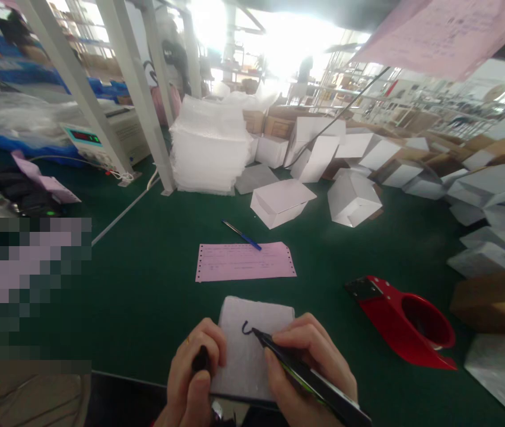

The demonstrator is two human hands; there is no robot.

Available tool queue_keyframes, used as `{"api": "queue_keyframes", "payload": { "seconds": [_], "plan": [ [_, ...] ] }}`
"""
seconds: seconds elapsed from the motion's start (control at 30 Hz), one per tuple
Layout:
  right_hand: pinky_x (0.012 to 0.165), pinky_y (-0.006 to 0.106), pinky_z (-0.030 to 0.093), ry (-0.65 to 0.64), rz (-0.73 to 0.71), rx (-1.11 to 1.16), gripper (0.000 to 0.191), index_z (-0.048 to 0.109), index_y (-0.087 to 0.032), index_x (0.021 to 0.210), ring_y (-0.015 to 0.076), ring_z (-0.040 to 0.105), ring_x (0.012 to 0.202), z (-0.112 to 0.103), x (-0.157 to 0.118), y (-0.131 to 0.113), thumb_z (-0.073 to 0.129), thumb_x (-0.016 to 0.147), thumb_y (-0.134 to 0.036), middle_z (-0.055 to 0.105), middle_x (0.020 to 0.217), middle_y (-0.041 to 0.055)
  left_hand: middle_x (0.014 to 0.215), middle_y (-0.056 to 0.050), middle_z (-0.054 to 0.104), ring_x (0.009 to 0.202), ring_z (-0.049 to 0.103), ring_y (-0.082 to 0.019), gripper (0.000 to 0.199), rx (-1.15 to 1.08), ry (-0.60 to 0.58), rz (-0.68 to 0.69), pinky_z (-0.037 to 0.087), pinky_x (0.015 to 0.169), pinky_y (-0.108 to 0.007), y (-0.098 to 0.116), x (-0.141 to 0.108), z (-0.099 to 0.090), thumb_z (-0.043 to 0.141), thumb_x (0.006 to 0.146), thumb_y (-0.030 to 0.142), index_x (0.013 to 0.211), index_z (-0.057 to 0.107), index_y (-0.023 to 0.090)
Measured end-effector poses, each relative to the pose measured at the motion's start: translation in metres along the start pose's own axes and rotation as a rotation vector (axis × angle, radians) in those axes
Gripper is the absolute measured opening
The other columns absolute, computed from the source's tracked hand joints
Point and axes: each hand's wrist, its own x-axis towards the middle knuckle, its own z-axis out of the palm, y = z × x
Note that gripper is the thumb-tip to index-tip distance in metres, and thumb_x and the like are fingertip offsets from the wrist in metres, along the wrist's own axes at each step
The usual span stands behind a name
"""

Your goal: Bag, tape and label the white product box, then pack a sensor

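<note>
My right hand [312, 367] is closed around a black marker [299, 370]. The marker's tip touches the top of a white box [250, 356], at the end of a short dark curved stroke. My left hand [196, 370] grips a black marker cap [200, 360] between thumb and fingers. Its knuckles rest against the left side of the box, which lies at the table's near edge. Beyond the box is a pink printed form [245, 264] with punched side edges. A blue pen [242, 235] lies across the form's upper edge.
A red tape dispenser [406, 323] lies to the right on the green table [145, 302]. Several white boxes [281, 201] stand behind, beside a stack of white foam sheets [207, 145]. Metal posts [132, 77] and a device with a display [87, 137] stand at left.
</note>
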Motion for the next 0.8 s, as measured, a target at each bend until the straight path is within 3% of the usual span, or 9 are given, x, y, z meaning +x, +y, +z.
{"api": "queue_keyframes", "payload": {
  "seconds": [0.13,0.27,0.43,0.63,0.8],
  "plan": [
    [0.051,0.028,0.038,-0.009,0.017,0.0,0.01,0.067,-0.025,0.086,0.0152,0.058,0.065,0.001,0.0,0.001,0.068,0.091,-0.016,0.061,0.081,0.0001,0.071,0.001,0.047,0.062,0.04,-0.018,0.042,0.009,0.0,0.01,0.032,0.056,-0.033,0.0,0.001,0.001,0.036,0.11,0.051,0.079,0.046,0.023],
    [0.051,0.026,0.035,-0.055,0.011,0.014,0.014,0.064,-0.025,0.079,0.0121,0.053,0.061,-0.001,0.002,-0.002,0.065,0.087,-0.013,0.058,0.075,-0.0031,0.072,0.001,0.046,0.062,0.04,-0.017,0.042,-0.004,0.001,0.004,0.031,0.055,-0.033,-0.001,0.001,0.001,0.036,0.11,0.05,0.079,0.046,0.023],
    [0.051,0.028,0.035,-0.021,0.083,0.129,0.012,0.065,-0.026,0.08,0.0143,0.053,0.061,-0.009,0.002,0.001,0.066,0.087,-0.017,0.058,0.076,-0.0026,0.071,0.001,0.047,0.062,0.041,-0.017,0.043,0.011,0.008,0.002,0.032,0.055,-0.033,-0.001,0.001,0.001,0.038,0.11,0.051,0.078,0.046,0.023],
    [0.054,0.027,0.038,-0.06,0.055,0.013,0.01,0.069,-0.028,0.091,0.0141,0.059,0.07,-0.014,-0.002,0.006,0.069,0.092,-0.018,0.061,0.085,-0.002,0.072,0.0,0.047,0.063,0.041,-0.018,0.042,0.023,0.012,-0.009,0.033,0.056,-0.033,0.0,-0.001,0.0,0.037,0.11,0.049,0.077,0.046,0.023],
    [0.054,0.025,0.041,-0.033,0.0,-0.076,0.012,0.064,-0.025,0.087,0.0117,0.056,0.065,-0.01,-0.001,0.004,0.065,0.094,-0.015,0.057,0.082,-0.0026,0.071,0.001,0.047,0.062,0.04,-0.018,0.042,0.028,0.028,0.009,0.032,0.055,-0.033,0.002,0.002,0.002,0.038,0.109,0.049,0.077,0.045,0.023]
  ]
}}
